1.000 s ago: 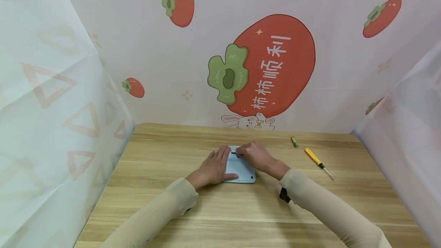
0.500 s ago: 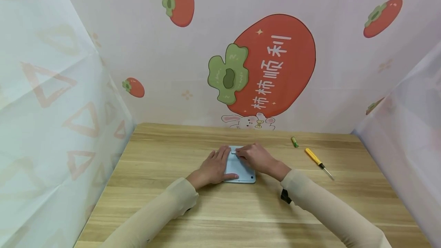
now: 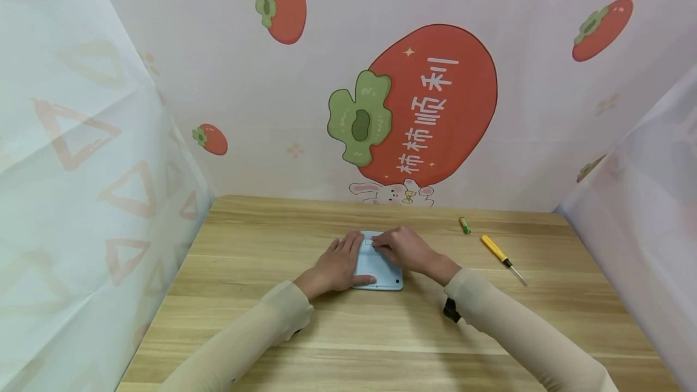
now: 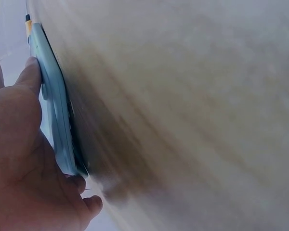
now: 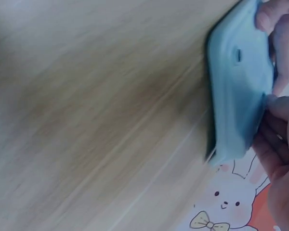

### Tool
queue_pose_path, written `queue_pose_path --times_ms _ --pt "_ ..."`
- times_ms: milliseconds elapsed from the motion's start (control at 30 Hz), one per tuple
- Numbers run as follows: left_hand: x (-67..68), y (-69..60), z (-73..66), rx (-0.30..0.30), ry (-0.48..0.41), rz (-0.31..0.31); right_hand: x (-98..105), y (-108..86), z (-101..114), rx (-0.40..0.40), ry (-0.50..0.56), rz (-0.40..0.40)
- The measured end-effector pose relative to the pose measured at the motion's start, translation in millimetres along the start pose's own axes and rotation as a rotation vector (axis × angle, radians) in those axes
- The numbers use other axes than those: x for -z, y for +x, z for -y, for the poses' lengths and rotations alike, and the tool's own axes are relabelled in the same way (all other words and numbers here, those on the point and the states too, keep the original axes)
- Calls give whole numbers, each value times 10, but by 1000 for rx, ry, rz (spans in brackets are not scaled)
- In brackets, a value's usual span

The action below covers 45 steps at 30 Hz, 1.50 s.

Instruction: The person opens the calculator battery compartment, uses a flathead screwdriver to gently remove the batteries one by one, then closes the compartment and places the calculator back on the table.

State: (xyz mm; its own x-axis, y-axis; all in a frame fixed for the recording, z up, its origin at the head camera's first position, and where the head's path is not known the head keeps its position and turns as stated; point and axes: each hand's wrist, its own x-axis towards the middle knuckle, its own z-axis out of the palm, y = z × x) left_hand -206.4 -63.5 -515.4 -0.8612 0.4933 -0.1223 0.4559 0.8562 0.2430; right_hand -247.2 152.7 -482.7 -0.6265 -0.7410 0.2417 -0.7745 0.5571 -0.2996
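A light-blue calculator [image 3: 383, 272] lies back up on the table, its long shape also filling the edge of the right wrist view [image 5: 226, 96]. Near its far end a small battery cover [image 3: 368, 242] appears as a faint outline, partly hidden by fingertips. My left hand [image 3: 337, 264] rests on the calculator's left side, fingers stretched away and thumb across the near edge. With fingers curled, my right hand [image 3: 409, 251] pinches and presses at the battery cover. What lies under the right fingertips is hidden.
A screwdriver [image 3: 495, 250] with a yellow handle lies to the right on the wooden table [image 3: 261, 259]. A small green battery [image 3: 464, 225] sits behind it. Printed cloth walls [image 3: 272, 107] enclose the back and both sides.
The dark opening near the calculator's far end is now covered by the light-blue battery cover. My right hand has shifted slightly; my left hand stays in place.
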Motion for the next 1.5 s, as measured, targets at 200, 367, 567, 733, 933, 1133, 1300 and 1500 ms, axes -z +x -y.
queue_pose_path --times_ms 200,367,567,733,933,1133,1300,1500 --pt "-3 -11 -4 -2 12 -6 10 43 3 -47 32 0" --pt "-32 1 2 -4 2 -22 21 59 -3 -79 35 12" --pt "-49 21 14 -3 -6 -16 44 75 -7 -134 50 31" --pt "-39 39 18 -2 -10 -19 44 73 4 -171 67 22" --pt "-14 55 8 6 -5 2 21 62 0 -200 93 -2" --pt "20 37 -31 11 -8 11 -8 44 7 -206 116 -40" --pt "81 -25 -86 24 -36 -8 -47 14 -15 -236 145 -60" --pt "107 -72 -132 37 -62 -34 -74 -31 -65 -296 131 -55"
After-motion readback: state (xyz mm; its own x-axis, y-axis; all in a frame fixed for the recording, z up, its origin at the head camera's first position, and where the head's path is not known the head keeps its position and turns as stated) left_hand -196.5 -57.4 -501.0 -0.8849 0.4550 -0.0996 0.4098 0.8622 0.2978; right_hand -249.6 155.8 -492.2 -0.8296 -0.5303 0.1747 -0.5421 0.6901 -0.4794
